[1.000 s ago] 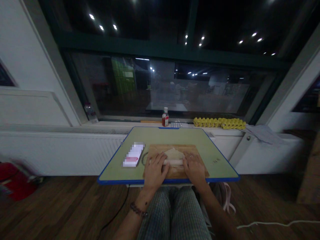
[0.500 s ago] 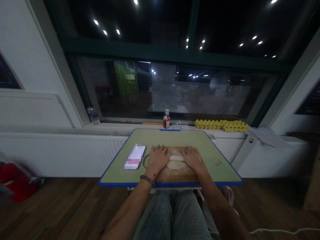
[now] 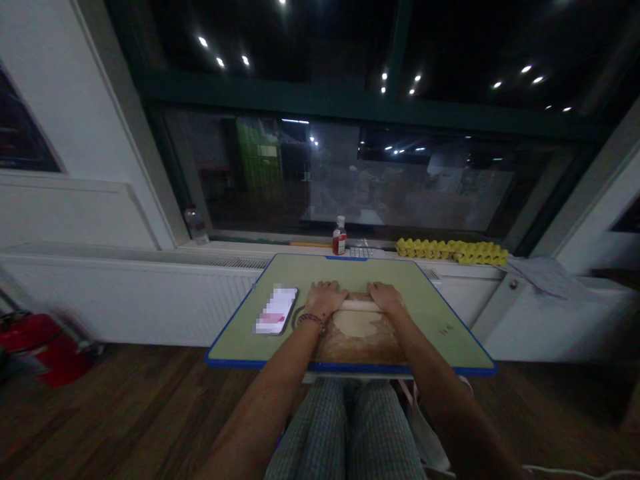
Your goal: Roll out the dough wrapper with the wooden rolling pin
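Observation:
A pale rolling pin (image 3: 361, 305) lies crosswise over the far part of a flat, pale sheet of dough (image 3: 356, 325). Its left end is under my left hand (image 3: 325, 297), whose fingers curve forward over it. My right hand (image 3: 385, 297) covers the other end in the same way. Both palms hide the pin's ends. Beneath the dough is a brown wooden board (image 3: 360, 351), dusted with flour, near the front edge of a green folding table (image 3: 440, 347) with a blue rim.
A phone (image 3: 276, 312) with a lit, blurred screen lies left of my left hand, beside a dark ring-like shape (image 3: 297, 317). On the windowsill stand a small red-labelled bottle (image 3: 339, 237), a yellow egg tray (image 3: 453, 251) and a clear bottle (image 3: 197, 225). A red fire extinguisher (image 3: 47, 350) stands at far left.
Both hands have moved forward, away from me, with the rolling pin, exposing more of the dough's near side. The camera view has shifted slightly.

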A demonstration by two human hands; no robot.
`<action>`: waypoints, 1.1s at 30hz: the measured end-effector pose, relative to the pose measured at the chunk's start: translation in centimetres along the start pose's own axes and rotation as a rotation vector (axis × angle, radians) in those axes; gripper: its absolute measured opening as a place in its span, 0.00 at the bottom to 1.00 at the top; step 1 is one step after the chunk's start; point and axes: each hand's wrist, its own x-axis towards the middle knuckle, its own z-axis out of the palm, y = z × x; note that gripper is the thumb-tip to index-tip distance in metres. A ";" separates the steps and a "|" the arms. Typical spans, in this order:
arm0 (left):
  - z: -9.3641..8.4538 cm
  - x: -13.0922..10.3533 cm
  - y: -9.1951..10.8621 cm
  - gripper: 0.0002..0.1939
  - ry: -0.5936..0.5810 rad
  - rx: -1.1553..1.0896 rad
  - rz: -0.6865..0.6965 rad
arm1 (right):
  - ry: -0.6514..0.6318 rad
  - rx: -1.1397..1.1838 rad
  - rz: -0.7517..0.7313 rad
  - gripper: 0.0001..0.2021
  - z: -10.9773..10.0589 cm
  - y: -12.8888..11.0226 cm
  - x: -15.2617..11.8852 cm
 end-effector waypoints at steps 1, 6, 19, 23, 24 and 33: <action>0.0 0.2 0.0 0.25 -0.006 0.008 -0.009 | -0.022 0.029 0.039 0.26 0.0 0.0 0.3; 0.0 0.8 -0.1 0.25 -0.038 0.031 -0.005 | 0.094 0.176 0.142 0.26 0.2 0.2 1.2; 0.2 1.8 -0.2 0.32 -0.026 -0.107 -0.163 | 0.082 0.204 0.011 0.25 0.4 0.4 1.9; 0.1 1.9 -0.2 0.29 -0.033 -0.091 -0.153 | 0.113 0.232 -0.188 0.18 0.0 0.1 1.3; 0.1 1.8 -0.2 0.29 -0.035 -0.090 -0.149 | 0.118 0.227 -0.218 0.17 -0.1 0.0 1.2; -0.4 1.7 0.1 0.27 -0.053 -0.108 -0.188 | 0.179 0.133 -0.018 0.18 -0.1 -0.5 0.8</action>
